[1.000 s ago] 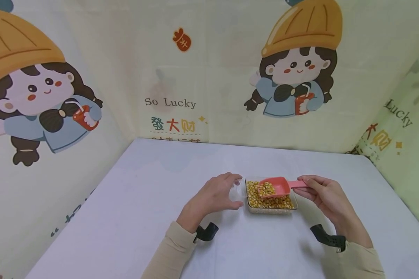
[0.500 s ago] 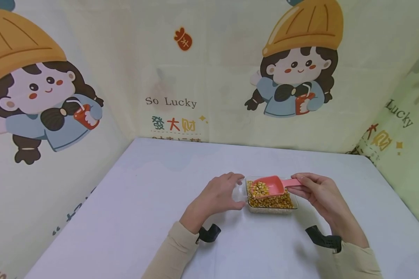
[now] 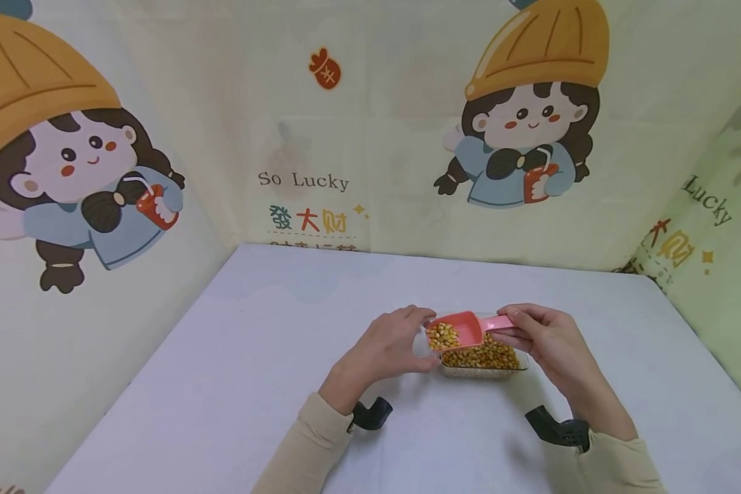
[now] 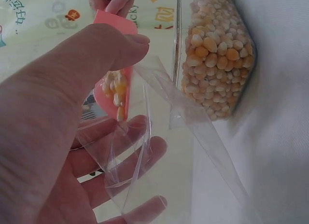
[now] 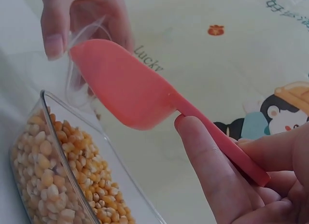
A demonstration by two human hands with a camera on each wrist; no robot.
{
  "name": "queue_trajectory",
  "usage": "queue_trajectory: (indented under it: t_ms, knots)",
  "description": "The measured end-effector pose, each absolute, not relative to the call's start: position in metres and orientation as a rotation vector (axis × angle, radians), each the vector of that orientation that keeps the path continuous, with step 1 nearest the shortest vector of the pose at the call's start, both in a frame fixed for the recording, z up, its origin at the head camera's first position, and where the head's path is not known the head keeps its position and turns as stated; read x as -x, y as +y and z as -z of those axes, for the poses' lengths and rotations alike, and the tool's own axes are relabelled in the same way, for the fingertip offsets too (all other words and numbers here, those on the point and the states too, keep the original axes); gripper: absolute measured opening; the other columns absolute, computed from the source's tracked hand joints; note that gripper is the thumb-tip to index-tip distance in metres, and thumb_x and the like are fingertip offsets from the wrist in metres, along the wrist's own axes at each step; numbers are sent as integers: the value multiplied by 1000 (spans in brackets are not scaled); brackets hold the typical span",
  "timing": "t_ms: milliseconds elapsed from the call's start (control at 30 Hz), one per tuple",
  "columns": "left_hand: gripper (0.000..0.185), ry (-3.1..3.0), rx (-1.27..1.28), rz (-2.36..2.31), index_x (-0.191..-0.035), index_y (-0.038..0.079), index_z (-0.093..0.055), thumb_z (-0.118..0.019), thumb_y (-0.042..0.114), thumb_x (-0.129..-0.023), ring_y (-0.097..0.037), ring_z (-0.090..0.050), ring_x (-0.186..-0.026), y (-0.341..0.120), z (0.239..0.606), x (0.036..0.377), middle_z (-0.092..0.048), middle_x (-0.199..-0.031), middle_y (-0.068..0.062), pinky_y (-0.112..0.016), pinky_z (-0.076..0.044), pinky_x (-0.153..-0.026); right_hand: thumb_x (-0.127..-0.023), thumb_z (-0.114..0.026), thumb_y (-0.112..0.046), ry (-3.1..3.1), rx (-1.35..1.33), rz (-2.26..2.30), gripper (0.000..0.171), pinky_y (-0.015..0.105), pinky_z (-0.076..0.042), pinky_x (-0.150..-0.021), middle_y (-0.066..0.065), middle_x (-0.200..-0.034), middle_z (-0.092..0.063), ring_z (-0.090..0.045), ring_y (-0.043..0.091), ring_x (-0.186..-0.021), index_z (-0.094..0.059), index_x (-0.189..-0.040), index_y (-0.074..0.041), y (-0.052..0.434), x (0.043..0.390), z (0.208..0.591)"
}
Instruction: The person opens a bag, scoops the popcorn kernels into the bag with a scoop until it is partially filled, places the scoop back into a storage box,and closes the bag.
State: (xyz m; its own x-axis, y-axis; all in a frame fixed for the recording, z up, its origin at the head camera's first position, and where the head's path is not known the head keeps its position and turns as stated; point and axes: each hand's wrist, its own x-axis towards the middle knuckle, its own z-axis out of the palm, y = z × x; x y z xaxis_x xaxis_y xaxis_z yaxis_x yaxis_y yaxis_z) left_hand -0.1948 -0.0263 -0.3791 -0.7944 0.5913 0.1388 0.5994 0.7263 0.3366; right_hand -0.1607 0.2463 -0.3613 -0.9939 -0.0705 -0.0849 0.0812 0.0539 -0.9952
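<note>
I'm mid-transfer: my right hand (image 3: 546, 343) pinches the pink scoop (image 3: 460, 331) of corn kernels (image 3: 442, 335), just above the clear tray (image 3: 484, 367). At its nine o'clock my left hand (image 3: 385, 350) grips the clear plastic bag (image 4: 145, 151) open. Tipping gently seems needed.

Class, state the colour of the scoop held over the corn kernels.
The scoop is salmon pink; the right wrist view shows it best.

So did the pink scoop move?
Yes. The pink scoop slid left across the clear corn tray, toward the left hand holding the plastic bag.
</note>
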Motion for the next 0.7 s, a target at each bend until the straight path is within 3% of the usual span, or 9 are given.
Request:
queue_trajectory:
  t_ms: [233,500,700]
  knots:
    - [68,-2911,984,563,-141,17,-50,-73,49,-84,-12,-61,-102,-26,377,194,-63,-127,0,-32,-53,-87,-102,-53,-32,2356,8,1966,54,26,-56,-85,2,-111,-68,-74,14,-94,-47,-135,11,240,157,356]
    - [71,-2927,963,572,-141,17,-50,-76,47,-82,-14,-62,-112,-25,376,192,-62,-133,0,-35,-53,-94,-103,-52,-34,2484,59,1847,50,24,-56,-84,19,-121,-65,-74,14,-96,-53,-132,7,231,151,349]
    - [70,-2908,969,567,-139,16,-51,-76,47,-82,-14,-61,-114,-25,377,193,-61,-134,0,-35,-53,-94,-105,-45,-37,2495,119,1728,50,24,-56,-85,22,-125,-65,-73,19,-102,-54,-132,3,231,149,341]
